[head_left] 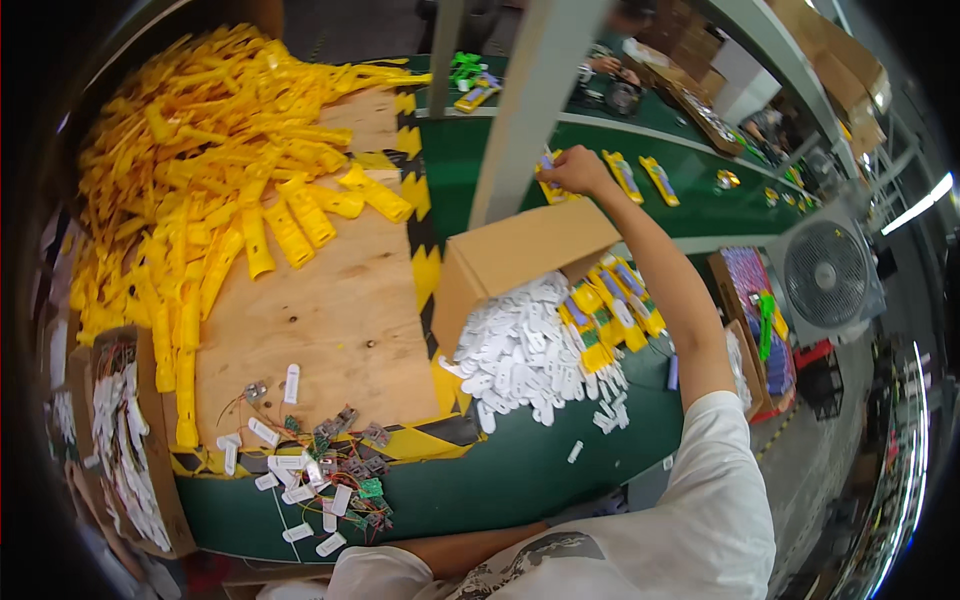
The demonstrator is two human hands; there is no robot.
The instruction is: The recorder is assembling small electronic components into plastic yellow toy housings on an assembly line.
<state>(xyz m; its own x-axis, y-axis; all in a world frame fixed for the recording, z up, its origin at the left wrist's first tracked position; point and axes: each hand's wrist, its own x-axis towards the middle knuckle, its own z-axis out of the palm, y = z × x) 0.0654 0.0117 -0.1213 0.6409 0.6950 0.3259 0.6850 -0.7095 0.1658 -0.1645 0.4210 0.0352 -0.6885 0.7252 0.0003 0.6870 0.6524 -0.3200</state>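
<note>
My right arm stretches far out over the green conveyor belt (pixel 455 165). At its end my right hand (pixel 578 170) is closed on a yellow plastic housing with a purple insert (pixel 553 188), which is partly covered by the fingers. Just right of the hand, two similar yellow housings (pixel 622 176) lie on the belt. My left forearm (pixel 465 548) crosses low in front of my body, and its hand is hidden. Below my right arm, a tipped cardboard box (pixel 530 245) spills a heap of small white plastic pieces (pixel 520 345). Several yellow housings with purple inserts (pixel 625 300) lie beside that heap.
A big pile of yellow housings (pixel 215 130) covers the wooden board (pixel 320 335) at left. Wired circuit boards and white pieces (pixel 335 470) lie near me. A metal post (pixel 525 110) rises beside the belt; a fan (pixel 825 270) stands right. Another person's hand (pixel 605 65) works at the far side.
</note>
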